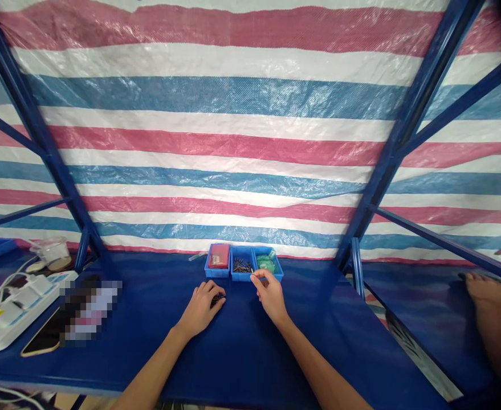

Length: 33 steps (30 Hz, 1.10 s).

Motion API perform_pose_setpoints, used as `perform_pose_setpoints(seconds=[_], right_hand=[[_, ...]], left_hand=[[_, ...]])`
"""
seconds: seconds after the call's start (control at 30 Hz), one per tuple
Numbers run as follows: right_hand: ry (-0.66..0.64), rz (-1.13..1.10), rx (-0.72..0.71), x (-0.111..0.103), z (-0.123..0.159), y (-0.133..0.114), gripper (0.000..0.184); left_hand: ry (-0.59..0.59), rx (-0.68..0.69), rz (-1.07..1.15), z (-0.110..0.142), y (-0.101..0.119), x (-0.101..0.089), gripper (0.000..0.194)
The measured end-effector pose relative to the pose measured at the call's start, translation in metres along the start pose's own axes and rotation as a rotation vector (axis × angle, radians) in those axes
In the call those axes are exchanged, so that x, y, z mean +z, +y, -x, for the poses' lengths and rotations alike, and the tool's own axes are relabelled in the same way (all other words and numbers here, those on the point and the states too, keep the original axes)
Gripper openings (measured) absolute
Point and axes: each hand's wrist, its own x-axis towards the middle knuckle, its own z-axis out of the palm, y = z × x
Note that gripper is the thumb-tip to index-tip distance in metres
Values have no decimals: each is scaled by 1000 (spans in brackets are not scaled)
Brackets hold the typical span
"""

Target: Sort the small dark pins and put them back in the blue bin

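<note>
Curled on the blue table, my left hand (pixel 202 307) has its thumb and fingers closed around small dark pieces (pixel 218 298), too small to name for sure. My right hand (pixel 271 293) is raised at the front edge of the bins, thumb and forefinger pinched on a tiny thin thing that I cannot make out. Just beyond it is a blue bin (pixel 240 279) with many dark screws (pixel 242 265). Left of that stands a blue bin (pixel 217 273) holding a red flat case (pixel 219 255). The blue bin on the right (pixel 280 267) contains green plastic packets (pixel 266 262).
A white power strip (pixel 30 310) with plugs and cables lies at the left, near a phone (pixel 45 336). A small clear packet (pixel 196 257) rests behind the left hand. Blue frame posts (pixel 387 154) flank the table. Another person's hand (pixel 487 287) is at the far right.
</note>
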Motion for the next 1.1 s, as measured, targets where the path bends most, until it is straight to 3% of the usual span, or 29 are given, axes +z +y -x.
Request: perform_pose_setpoints(seconds=[0.17, 0.43, 0.73, 1.1], right_hand=[[44, 26, -68, -1, 1, -4, 41], [-17, -64, 12, -1, 0, -3, 47], [-41, -21, 79, 1, -1, 7, 55], [-85, -205, 181, 5, -4, 5, 44]], left_hand=[[3, 4, -1, 0, 1, -1, 23], [-1, -1, -3, 0, 2, -3, 21], [-13, 1, 8, 0, 4, -4, 23], [-7, -5, -1, 1, 5, -5, 23]])
